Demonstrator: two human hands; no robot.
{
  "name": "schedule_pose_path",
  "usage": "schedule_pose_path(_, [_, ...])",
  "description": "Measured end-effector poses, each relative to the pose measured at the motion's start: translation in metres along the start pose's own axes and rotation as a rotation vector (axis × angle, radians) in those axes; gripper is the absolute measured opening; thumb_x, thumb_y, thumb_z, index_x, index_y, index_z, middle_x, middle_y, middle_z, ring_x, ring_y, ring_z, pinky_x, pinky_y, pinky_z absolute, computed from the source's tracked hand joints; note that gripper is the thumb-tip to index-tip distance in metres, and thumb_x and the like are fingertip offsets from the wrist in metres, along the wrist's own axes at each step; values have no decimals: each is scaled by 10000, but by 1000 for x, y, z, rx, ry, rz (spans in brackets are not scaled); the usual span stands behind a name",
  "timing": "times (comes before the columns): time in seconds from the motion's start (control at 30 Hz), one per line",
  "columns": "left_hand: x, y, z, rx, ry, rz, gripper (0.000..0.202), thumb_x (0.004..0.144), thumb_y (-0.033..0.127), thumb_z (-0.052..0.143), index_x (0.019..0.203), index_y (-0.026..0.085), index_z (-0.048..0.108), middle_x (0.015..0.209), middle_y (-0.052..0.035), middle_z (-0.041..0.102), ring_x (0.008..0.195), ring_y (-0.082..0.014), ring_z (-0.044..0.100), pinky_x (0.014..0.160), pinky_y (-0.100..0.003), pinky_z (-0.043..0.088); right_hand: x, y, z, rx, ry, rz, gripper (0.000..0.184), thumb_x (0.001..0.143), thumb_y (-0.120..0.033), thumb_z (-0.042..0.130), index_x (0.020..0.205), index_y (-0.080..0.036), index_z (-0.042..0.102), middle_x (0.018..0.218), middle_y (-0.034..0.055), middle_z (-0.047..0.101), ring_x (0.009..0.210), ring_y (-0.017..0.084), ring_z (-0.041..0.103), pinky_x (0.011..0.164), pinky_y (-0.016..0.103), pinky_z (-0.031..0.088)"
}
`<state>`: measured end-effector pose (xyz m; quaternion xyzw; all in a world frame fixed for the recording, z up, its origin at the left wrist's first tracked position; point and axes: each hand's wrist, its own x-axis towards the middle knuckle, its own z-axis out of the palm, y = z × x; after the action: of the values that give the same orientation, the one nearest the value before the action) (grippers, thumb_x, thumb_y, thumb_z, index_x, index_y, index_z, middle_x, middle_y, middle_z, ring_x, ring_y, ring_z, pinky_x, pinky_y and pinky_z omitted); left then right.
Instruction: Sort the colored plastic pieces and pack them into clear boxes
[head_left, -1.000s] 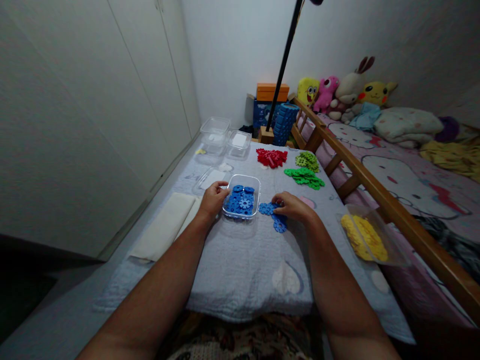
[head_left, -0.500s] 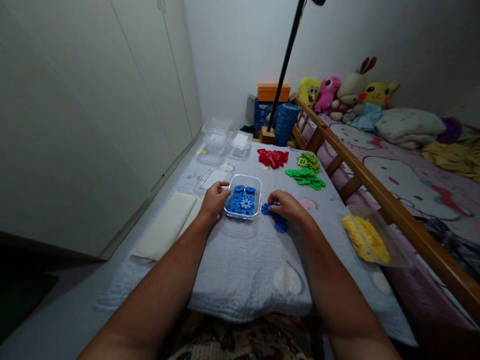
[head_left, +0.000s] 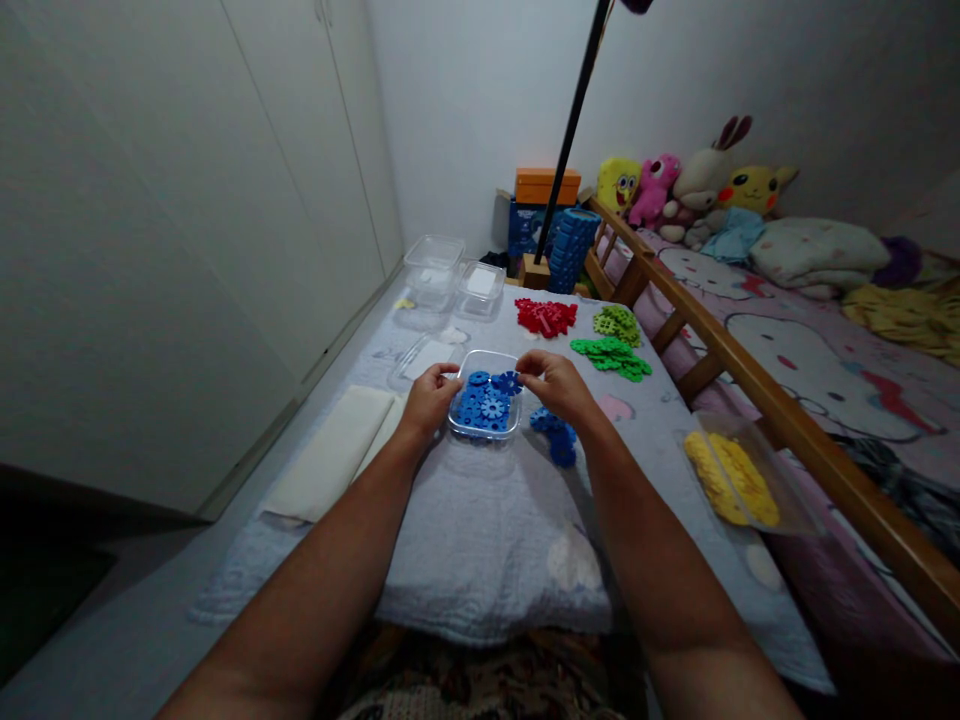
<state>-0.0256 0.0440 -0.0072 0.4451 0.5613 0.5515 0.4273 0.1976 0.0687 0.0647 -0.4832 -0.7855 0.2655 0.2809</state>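
A clear plastic container point(head_left: 484, 434) stands on the cloth-covered table, with several blue snowflake-shaped building discs point(head_left: 480, 405) lying inside. My left hand point(head_left: 429, 400) grips the container's left rim between thumb and fingers. Over the container's right rim, my right hand point(head_left: 553, 385) pinches one dark blue disc point(head_left: 510, 383) by its edge. Below that hand, a small pile of blue discs point(head_left: 561, 445) rests on the cloth to the right of the container.
Red pieces point(head_left: 546, 317), green pieces point(head_left: 611, 358) and lime pieces point(head_left: 617, 324) lie in piles behind. A container of yellow pieces point(head_left: 731, 478) sits at the right, by the wooden bed rail point(head_left: 720, 350). Clear containers point(head_left: 435, 265), a lid point(head_left: 426, 358) and folded cloth point(head_left: 330, 450) are leftward.
My right hand has lifted a blue disc from the pile and carried it left and away from me, over the container's edge. My left hand stays at the rim.
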Motion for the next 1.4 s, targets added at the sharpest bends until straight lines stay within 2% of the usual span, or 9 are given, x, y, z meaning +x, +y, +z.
schedule_pose_path(0.13, [0,1,0,-15,-1,-9,436,668,397,721,1028,155,677,591,66,484,511,-108,450,506,-224,330,8,-15,16,-404,-46,-9,133,876,-167,651,948,-234,740,936,52,755,1014,250,571,932,402,337])
schedule_pose_path(0.33, [1,1,-1,9,2,13,423,665,383,715,1019,153,684,600,55,507,536,-116,475,518,-227,350,10,-19,23,-570,-90,7,205,916,-164,592,999,-238,764,1006,107,743,1050,294,530,902,427,303])
schedule_pose_path(0.6, [0,1,0,13,-3,-1,427,681,394,706,1034,156,676,607,59,504,521,-111,466,512,-227,343,-1,14,-9,-445,62,57,170,900,-195,617,1020,-223,734,1100,83,719,1058,260,561,947,399,367])
schedule_pose_path(0.8, [-2,4,1,4,10,-9,407,659,383,705,1000,163,680,601,56,502,528,-114,460,510,-229,329,-23,42,-22,-482,-152,97,205,829,-239,725,1031,-211,751,1057,89,724,1019,245,607,943,356,407])
schedule_pose_path(0.93, [-1,2,1,1,16,-8,418,650,387,710,1002,164,681,599,61,484,533,-113,452,512,-225,321,-33,47,-12,-537,-259,120,283,777,-278,785,1056,-230,762,1065,89,711,1012,241,616,884,308,432])
schedule_pose_path(1.13, [0,2,1,11,4,3,425,664,385,701,1021,157,679,602,57,498,528,-111,452,508,-228,329,-33,47,-9,-523,-229,101,216,777,-214,753,992,-202,771,1043,97,713,985,233,629,870,302,451])
schedule_pose_path(1.23, [-1,3,0,12,7,1,420,665,378,699,1021,156,683,606,52,510,531,-114,468,507,-228,333,-33,47,-15,-428,-188,85,123,782,-156,705,876,-201,771,968,75,728,932,213,644,847,291,462])
schedule_pose_path(1.3, [-1,3,0,5,0,-5,424,664,381,705,1024,159,684,616,47,522,536,-118,484,507,-227,335,-33,48,-21,-323,-178,124,112,781,-134,661,808,-195,751,862,50,726,824,189,649,760,274,468])
schedule_pose_path(1.4, [0,1,0,-4,-6,-9,430,662,388,715,1027,161,685,621,45,529,540,-122,501,508,-226,344,-30,47,-30,-131,-148,150,99,798,-177,616,784,-184,714,754,18,703,710,162,629,665,255,457])
